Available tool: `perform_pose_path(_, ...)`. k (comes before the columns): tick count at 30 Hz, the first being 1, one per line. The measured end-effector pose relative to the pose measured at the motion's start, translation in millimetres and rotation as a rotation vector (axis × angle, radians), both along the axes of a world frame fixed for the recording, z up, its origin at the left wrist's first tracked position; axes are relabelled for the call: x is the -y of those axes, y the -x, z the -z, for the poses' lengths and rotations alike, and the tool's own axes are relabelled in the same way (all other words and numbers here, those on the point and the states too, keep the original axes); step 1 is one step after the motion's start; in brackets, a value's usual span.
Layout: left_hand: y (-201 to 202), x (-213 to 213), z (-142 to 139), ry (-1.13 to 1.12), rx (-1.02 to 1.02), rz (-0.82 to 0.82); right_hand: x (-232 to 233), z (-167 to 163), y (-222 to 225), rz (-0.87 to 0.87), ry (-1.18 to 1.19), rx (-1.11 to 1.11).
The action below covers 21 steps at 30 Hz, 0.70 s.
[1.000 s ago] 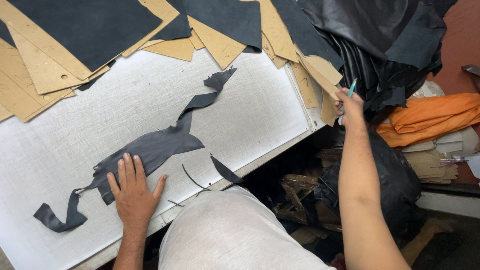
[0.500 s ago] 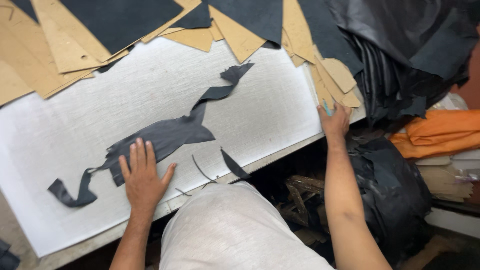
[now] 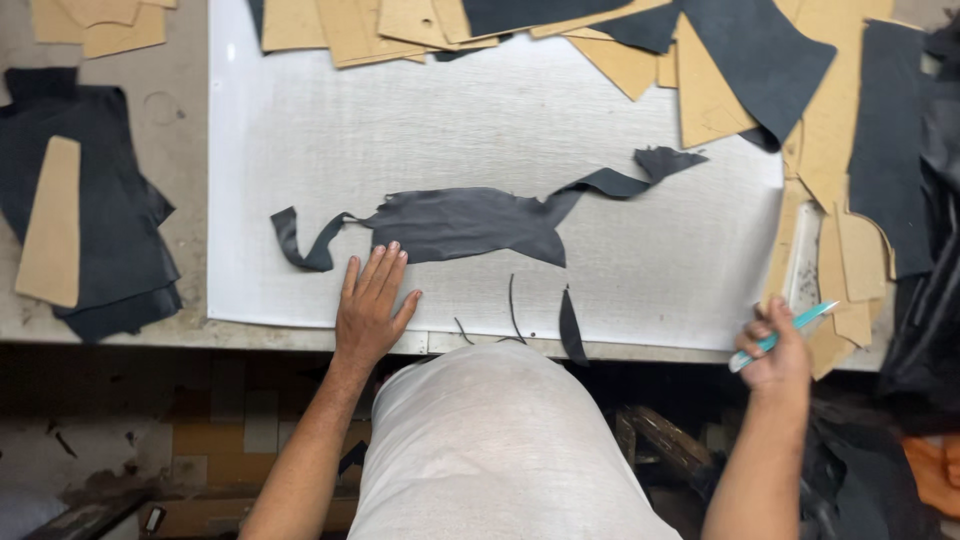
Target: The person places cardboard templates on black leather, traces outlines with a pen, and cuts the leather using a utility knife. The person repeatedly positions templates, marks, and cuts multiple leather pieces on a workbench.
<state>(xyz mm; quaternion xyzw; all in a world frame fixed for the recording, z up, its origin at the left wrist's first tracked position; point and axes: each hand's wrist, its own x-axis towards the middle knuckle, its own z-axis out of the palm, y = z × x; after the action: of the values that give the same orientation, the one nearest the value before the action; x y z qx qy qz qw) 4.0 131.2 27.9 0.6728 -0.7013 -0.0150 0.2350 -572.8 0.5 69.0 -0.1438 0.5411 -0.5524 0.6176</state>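
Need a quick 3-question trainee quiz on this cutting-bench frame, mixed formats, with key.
1. True or false: the left hand lies flat, fingers spread, on the white cutting mat.
2. The right hand grips: A) a turquoise-handled knife B) scissors C) a ruler
3. Fill in: the long irregular dark grey leather scrap lies on the ____ mat, not on the tan cardboard patterns.

Key: 1 true; 2 A, the turquoise-handled knife; 3 white.
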Motion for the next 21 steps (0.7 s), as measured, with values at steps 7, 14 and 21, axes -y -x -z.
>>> perform_pose_path(7, -19, -16, 7, 0.202, -0.212, -0.166, -27, -7, -221, -0.369, 0.529, -0.692)
perform_pose_path(14, -8, 16, -7, 0.124, -0.045, -0.030, -4, -39, -307, -0.808, 1.026, -1.486)
perform_pose_path(21, -2, 52, -5, 0.008, -0.022, -0.132, -3, -22, -302, -0.721, 0.674, -1.399)
